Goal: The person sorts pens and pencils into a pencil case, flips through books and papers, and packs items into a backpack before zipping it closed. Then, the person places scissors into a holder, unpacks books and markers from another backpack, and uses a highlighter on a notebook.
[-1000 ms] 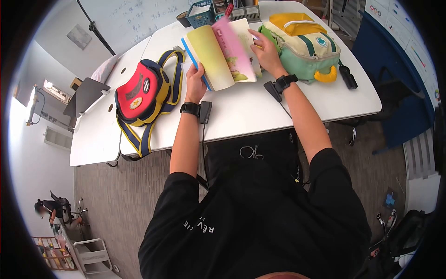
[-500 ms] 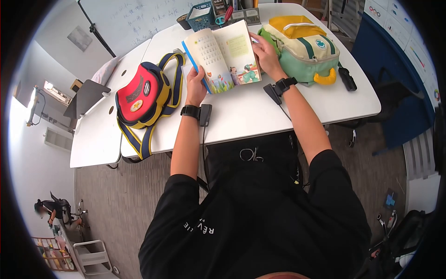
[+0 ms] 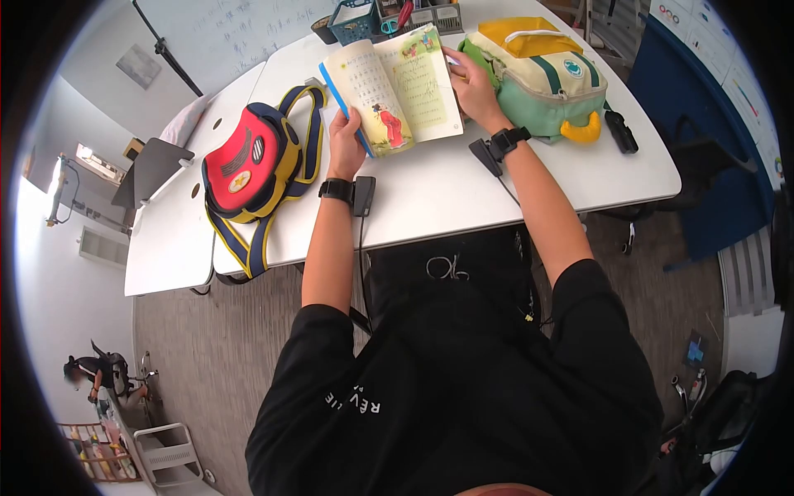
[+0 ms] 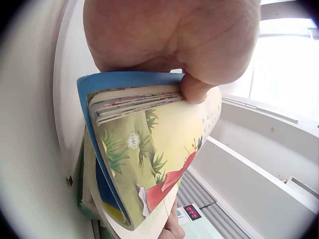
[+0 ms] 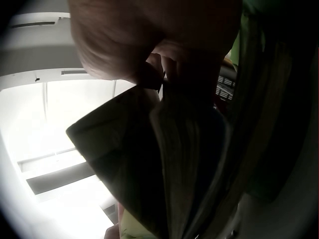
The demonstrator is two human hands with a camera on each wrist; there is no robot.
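An open picture book with a blue cover edge (image 3: 370, 87) is held above the white table. My left hand (image 3: 346, 142) grips its left side, the thumb over the pages; in the left wrist view the thumb of that hand (image 4: 172, 40) presses the page edges beside the blue cover. My right hand (image 3: 475, 89) holds the right edge of the book. Dark in the right wrist view, that hand (image 5: 159, 40) pinches a page (image 5: 119, 144) near its corner. The left page shows a figure in red.
A red backpack with navy straps (image 3: 252, 165) lies left of the book. The green and cream backpack (image 3: 546, 95) stands on the right, a black object (image 3: 621, 132) beside it. Behind are a blue basket (image 3: 354, 23) and a grey organizer (image 3: 444, 16). Another person (image 3: 91, 376) is at far left.
Pages have been turned: a pink page, then a tulip page, gave way to one with a red figure. The book has shifted slightly up and left with both hands.
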